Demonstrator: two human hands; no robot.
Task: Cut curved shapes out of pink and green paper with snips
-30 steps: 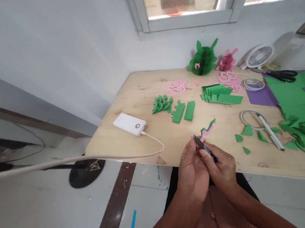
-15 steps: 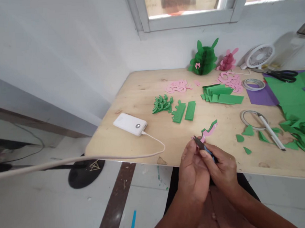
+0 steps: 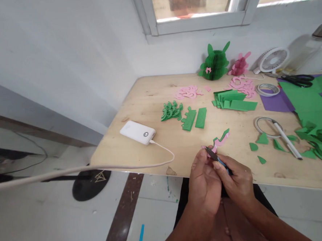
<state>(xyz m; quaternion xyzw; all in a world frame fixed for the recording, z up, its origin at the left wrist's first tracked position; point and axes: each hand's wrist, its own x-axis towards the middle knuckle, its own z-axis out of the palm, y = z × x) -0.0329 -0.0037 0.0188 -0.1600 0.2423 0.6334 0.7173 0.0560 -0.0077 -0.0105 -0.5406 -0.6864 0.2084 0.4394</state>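
Near the table's front edge, my left hand (image 3: 204, 183) pinches the end of a wavy pink-and-green paper strip (image 3: 220, 140). The strip's other end extends up and right over the table. My right hand (image 3: 235, 176) is closed round a small hand tool (image 3: 212, 156) with dark pointed tips and blue on its handle. Its tips are at the strip, close to my left fingertips. My fingers cover most of the handle, so its exact kind is unclear. Beyond the hands lie two folded green paper pieces (image 3: 201, 118) and a pile of curled green cut-outs (image 3: 171, 110).
A white power bank (image 3: 137, 132) with a cable lies left on the wooden table (image 3: 143, 96). Green scraps (image 3: 319, 140), a white pen (image 3: 287, 140), tape rolls (image 3: 268, 90) and black scissors (image 3: 297, 80) are right. Paper figures (image 3: 215, 64) and a fan (image 3: 274, 60) stand behind.
The tool and my right hand have shifted slightly down and right. The tool's tips, seen apart before, now look closer together. My left hand still pinches the strip.
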